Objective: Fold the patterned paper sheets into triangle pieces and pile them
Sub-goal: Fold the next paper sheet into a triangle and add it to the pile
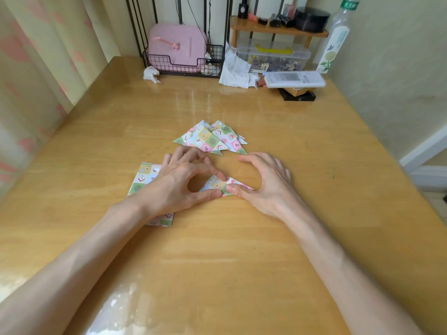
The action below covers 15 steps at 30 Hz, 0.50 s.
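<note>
A small folded piece of patterned paper (219,183) lies flat on the wooden table (217,250), between my two hands. My left hand (180,183) pinches its left part between curled index finger and thumb. My right hand (262,183) presses its thumb on the piece's near edge, with the other fingers arched above. A stack of unfolded patterned sheets (142,177) lies under my left hand and wrist. Just beyond my hands sits a pile of folded patterned triangles (210,139).
At the table's far edge stand a wire basket (183,61) with a pink case, crumpled tissues (235,68), a clear plastic box (273,58), stacked boxes (294,84), a bottle (335,37) and a small wooden shelf (278,29). A curtain hangs at the left.
</note>
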Tool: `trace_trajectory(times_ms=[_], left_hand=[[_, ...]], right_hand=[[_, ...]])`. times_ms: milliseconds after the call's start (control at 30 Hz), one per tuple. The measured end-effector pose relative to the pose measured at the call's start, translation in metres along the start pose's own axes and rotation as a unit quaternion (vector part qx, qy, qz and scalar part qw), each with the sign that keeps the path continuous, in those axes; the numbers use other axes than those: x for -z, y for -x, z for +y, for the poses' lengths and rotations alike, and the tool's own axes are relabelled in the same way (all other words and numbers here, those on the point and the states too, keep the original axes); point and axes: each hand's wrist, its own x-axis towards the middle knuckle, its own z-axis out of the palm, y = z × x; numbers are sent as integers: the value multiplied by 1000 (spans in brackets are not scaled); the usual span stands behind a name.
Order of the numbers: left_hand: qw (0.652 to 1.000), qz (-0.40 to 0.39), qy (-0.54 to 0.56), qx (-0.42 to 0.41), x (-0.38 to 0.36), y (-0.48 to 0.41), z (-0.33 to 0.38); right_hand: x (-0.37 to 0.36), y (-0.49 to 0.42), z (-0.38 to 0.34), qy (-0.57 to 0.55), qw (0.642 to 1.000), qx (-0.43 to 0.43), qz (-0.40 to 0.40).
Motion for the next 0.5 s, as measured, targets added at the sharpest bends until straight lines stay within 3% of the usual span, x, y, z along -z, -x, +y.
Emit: trace_trajectory(times_ms=[500], left_hand=[[1000, -12, -4, 14, 4, 1, 5]], right_hand=[[13, -3, 4, -45, 997, -20, -52]])
